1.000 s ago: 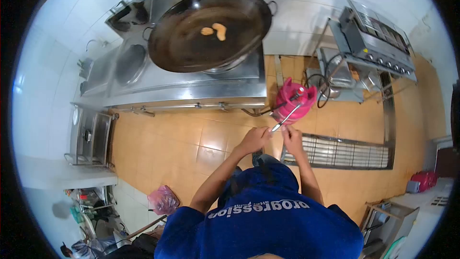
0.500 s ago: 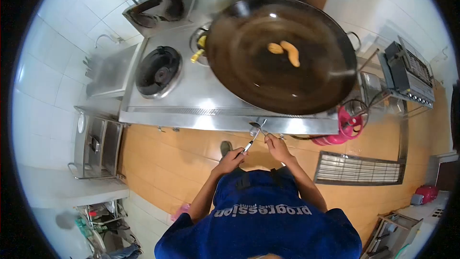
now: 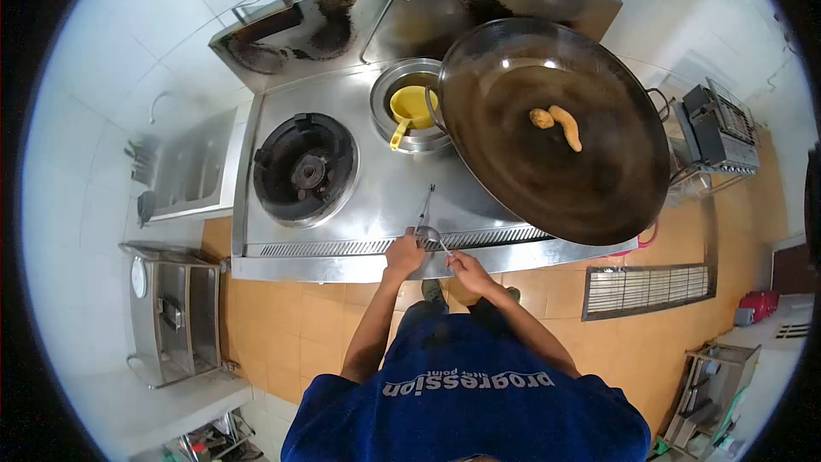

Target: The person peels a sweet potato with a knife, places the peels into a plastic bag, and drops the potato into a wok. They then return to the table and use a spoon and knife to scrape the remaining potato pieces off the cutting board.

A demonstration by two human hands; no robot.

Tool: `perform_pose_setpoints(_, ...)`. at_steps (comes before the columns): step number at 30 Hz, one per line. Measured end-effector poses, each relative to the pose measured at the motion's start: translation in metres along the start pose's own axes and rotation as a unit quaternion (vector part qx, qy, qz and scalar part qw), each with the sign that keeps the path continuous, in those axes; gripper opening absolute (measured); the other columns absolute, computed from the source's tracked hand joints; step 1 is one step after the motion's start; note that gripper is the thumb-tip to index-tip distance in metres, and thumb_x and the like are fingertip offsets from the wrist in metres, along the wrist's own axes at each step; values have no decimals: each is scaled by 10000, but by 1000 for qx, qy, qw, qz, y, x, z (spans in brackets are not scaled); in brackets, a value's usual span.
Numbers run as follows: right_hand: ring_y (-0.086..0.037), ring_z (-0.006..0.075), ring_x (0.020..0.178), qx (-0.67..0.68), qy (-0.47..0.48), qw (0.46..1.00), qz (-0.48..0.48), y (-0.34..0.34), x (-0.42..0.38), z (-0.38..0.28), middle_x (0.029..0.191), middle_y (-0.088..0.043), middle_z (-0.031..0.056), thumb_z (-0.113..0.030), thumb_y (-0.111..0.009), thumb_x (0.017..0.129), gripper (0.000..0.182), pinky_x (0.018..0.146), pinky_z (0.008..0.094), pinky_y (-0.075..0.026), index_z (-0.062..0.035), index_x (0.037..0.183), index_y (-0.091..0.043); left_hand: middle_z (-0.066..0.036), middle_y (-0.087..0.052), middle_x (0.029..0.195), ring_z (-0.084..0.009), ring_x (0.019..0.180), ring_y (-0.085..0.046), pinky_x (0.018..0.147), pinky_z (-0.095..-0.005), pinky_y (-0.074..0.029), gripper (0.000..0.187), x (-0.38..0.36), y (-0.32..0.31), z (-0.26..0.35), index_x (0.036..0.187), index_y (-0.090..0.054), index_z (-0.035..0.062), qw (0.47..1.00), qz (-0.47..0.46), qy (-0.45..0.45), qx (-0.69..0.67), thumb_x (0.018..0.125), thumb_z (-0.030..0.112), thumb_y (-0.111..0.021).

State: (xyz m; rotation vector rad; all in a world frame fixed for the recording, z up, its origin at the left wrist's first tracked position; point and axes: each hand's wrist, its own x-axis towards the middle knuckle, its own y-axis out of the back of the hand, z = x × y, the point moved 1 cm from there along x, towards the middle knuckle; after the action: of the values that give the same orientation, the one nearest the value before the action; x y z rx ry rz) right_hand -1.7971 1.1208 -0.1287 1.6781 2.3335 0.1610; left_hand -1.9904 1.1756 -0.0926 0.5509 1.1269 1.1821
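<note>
My left hand (image 3: 404, 255) is wrapped round a slim tongs-like utensil (image 3: 424, 208) whose tip points away over the steel stove top. Close to its right, my right hand (image 3: 469, 271) grips the handle of a metal spoon (image 3: 429, 234). The spoon's bowl lies against or just over the utensil, near the slotted strip at the stove's front. A large dark wok (image 3: 522, 180) stands on the right of the stove. In it lie a curved golden fried piece (image 3: 567, 128) and a smaller round one (image 3: 540, 118).
A black burner ring (image 3: 306, 171) is at the stove's left. A yellow strainer (image 3: 413, 107) rests in a steel pot (image 3: 383, 101) beside the wok. A sink (image 3: 197, 158) is at far left, a rack (image 3: 192, 316) below it, and a floor grate (image 3: 650, 293) at right.
The view has shifted, with the burner and yellow strainer showing more fully. Both hands have moved left along the stove front, and the two utensils now reach over the stove top.
</note>
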Motion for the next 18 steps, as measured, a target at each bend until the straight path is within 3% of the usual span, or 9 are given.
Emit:
perform_pose_setpoints(3, -579, 216, 693, -10, -57, 998, -3, 1, -9, -18, 749, -596, 124, -182, -440, 1006, 232, 671, 373, -470, -15, 960, -596, -209, -691, 1023, -415, 919, -687, 804, -533, -544, 329, 13, -7, -12, 1138, -557, 25, 1000, 0, -17, 17, 852, 186, -575)
perform_pose_setpoints(5, -503, 144, 749, 58, -122, 990, -35, -1, -17, -24, 786, -526, 50, -167, -430, 1018, 213, 715, 307, -441, -32, 942, -576, -201, -655, 1080, -393, 963, -672, 807, -513, -549, 353, 16, -16, -20, 1150, -550, 28, 998, 27, -54, 21, 834, 175, -605)
perform_pose_setpoints(6, -503, 144, 749, 60, -125, 990, -27, -2, -20, -23, 786, -526, 50, -167, -430, 1018, 213, 715, 307, -441, -32, 942, -576, -201, -655, 1080, -393, 963, -672, 807, -513, -549, 353, 15, -18, -20, 1150, -550, 28, 998, 22, -61, 23, 834, 175, -605)
perform_pose_setpoints(8, -504, 145, 738, 26, -39, 998, -38, -2, -23, -21, 782, -527, 47, -179, -443, 1021, 218, 707, 310, -444, -28, 935, -576, -185, -611, 1135, -378, 1040, -631, 830, -499, -547, 397, 14, -20, -17, 1166, -545, 34, 993, 62, -67, 69, 806, 172, -641)
perform_pose_setpoints(11, -503, 148, 737, 50, -44, 997, -49, 8, -39, -32, 776, -524, 44, -188, -455, 1021, 219, 710, 304, -441, -27, 934, -575, -176, -580, 1196, -389, 1087, -583, 844, -519, -528, 492, 13, -22, -20, 1253, -549, 58, 994, 51, -63, 69, 793, 197, -655)
perform_pose_setpoints(12, -596, 241, 788, 47, -57, 996, -48, 14, -45, -33, 826, -621, 127, -184, -453, 1006, 242, 759, 357, -478, 5, 935, -586, -171, -588, 1176, -383, 1110, -564, 886, -535, -501, 485, 8, -20, -15, 1227, -539, 55, 993, 71, -69, 64, 784, 200, -670)
perform_pose_setpoints(13, -596, 241, 788, 48, -53, 996, -45, 22, -51, -33, 826, -621, 127, -184, -453, 1006, 242, 759, 357, -478, 5, 935, -586, -171, -588, 1176, -383, 1110, -564, 886, -535, -501, 485, 2, -20, -9, 1227, -539, 55, 992, 74, -72, 67, 784, 200, -670)
perform_pose_setpoints(15, -595, 256, 775, 39, -29, 998, -33, 40, -70, -35, 815, -618, 131, -198, -445, 1009, 257, 749, 362, -475, 2, 934, -588, -164, -578, 1207, -380, 1139, -537, 933, -568, -445, 527, -14, -21, 2, 1269, -536, 62, 974, 178, -85, 109, 780, 206, -670)
perform_pose_setpoints(18, -601, 255, 786, 41, -66, 995, -63, 76, -97, -30, 814, -619, 136, -214, -447, 1010, 268, 760, 366, -476, 0, 940, -593, -136, -538, 1300, -365, 1229, -477, 988, -593, -387, 540, -18, -33, 2, 1288, -546, 74, 984, 127, -41, 113, 783, 219, -668)
